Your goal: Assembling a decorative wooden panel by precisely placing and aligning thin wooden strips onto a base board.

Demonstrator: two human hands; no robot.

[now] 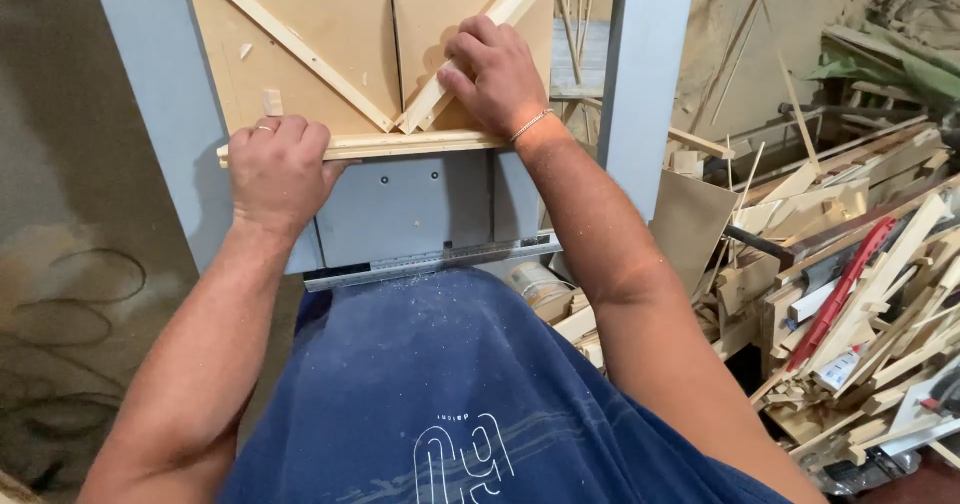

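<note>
Both hands press down on thin wooden strips laid across a grey-blue saw table [400, 209]. At the left end of a horizontal wooden strip [420, 145], the left hand [278, 169] curls over the strip with fingers folded and knuckles up, a ring on one finger, clamping it against the table. Further up, the right hand [492, 76] lies flat on a diagonal wooden strip [480, 44], with fingers spread along it and a thin bracelet at the wrist.

That diagonal runs from the upper right down to the middle of the horizontal strip, where it meets a second diagonal strip [290, 42] coming from the upper left; the two form a V whose tip touches the horizontal strip. All three lie on a pale fibreboard jig [340, 14] fixed on the table, with a narrow slot running down its middle to the tip of the V. A small wood offcut [272, 102] sits on the board just above the left hand.

A metal rail [430, 261] edges the near side of the table, against the person's blue shirt [440, 394]. To the right, well apart from the hands, a heap of scrap wood [850, 294] covers the floor, with a red bar [840, 289] lying in it.
</note>
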